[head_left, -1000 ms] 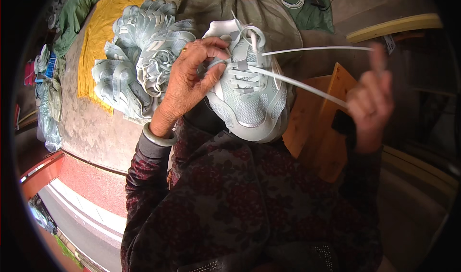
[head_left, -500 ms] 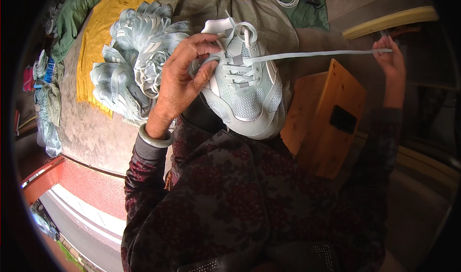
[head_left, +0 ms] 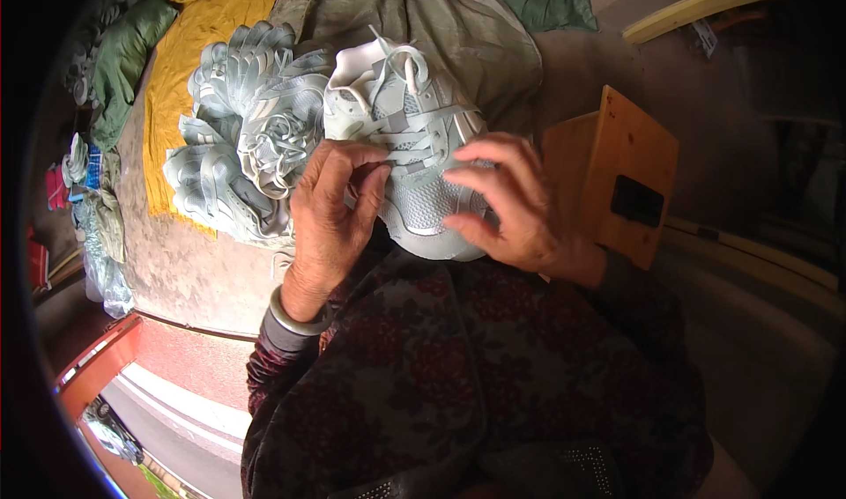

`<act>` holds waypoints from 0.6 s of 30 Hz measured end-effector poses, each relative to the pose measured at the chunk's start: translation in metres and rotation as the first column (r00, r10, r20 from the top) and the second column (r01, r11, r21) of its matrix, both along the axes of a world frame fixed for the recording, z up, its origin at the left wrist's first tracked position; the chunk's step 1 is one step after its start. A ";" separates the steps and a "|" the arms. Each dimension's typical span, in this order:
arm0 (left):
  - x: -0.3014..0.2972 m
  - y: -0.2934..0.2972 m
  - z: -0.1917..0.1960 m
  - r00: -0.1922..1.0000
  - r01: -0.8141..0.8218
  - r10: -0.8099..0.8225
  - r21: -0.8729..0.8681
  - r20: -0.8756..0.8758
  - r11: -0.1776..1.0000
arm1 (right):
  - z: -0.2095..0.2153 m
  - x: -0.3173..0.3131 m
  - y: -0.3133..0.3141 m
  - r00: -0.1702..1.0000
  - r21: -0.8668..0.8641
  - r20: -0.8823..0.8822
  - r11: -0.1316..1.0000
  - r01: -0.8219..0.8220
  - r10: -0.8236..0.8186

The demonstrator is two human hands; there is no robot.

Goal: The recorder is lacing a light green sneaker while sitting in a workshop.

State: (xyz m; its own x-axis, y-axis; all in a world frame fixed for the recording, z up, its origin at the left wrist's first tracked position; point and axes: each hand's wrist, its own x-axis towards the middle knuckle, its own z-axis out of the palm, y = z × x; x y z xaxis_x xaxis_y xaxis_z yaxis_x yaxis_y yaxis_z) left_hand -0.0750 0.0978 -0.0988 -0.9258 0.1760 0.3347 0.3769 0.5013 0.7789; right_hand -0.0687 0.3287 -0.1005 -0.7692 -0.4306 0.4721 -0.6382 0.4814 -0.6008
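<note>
A pale mint-grey sneaker (head_left: 423,204) is held toe toward me in front of my body, with flat laces threaded across its tongue. My left hand (head_left: 335,208) is closed at the shoe's left side, thumb and forefinger pinched by the lower lace rows; exactly what lies between the tips is partly hidden. Over the right side of the toe, my right hand (head_left: 515,204) has its fingers spread and curved, with nothing visible in them. A loose lace (head_left: 410,63) loops at the ankle opening.
A pile of similar shoe uppers (head_left: 256,103) lies to the left, partly on a yellow cloth (head_left: 189,67). On the right stands a wooden stool (head_left: 617,182) with a black phone (head_left: 636,199) on it. Grey-green sheeting (head_left: 485,32) covers ground beyond the sneaker.
My right hand has come from far right back to the shoe and no longer holds the lace stretched out. My left hand has shifted down along the lacing; the sneaker sits slightly further left.
</note>
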 end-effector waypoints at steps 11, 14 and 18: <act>0.008 -0.009 -0.029 0.989 -0.027 -0.013 0.270 0.148 0.963 | -0.024 0.021 -0.003 0.979 0.201 -0.144 0.973 -0.114 0.145; -0.001 -0.007 -0.031 0.975 -0.019 -0.045 0.286 0.217 0.958 | -0.034 0.019 -0.004 0.968 0.172 -0.204 0.979 -0.110 0.144; -0.008 -0.009 -0.036 0.942 -0.021 -0.110 0.383 0.318 0.924 | -0.040 0.013 -0.005 0.969 0.107 -0.192 0.985 -0.137 0.156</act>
State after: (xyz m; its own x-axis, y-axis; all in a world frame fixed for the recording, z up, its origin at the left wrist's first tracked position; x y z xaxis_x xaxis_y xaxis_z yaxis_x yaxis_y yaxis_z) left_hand -0.0828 0.0888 -0.1345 -0.9879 0.1415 0.0636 0.0830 0.1356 0.9873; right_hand -0.0554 0.3233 -0.1410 -0.5890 -0.5804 0.5623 -0.8081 0.4208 -0.4122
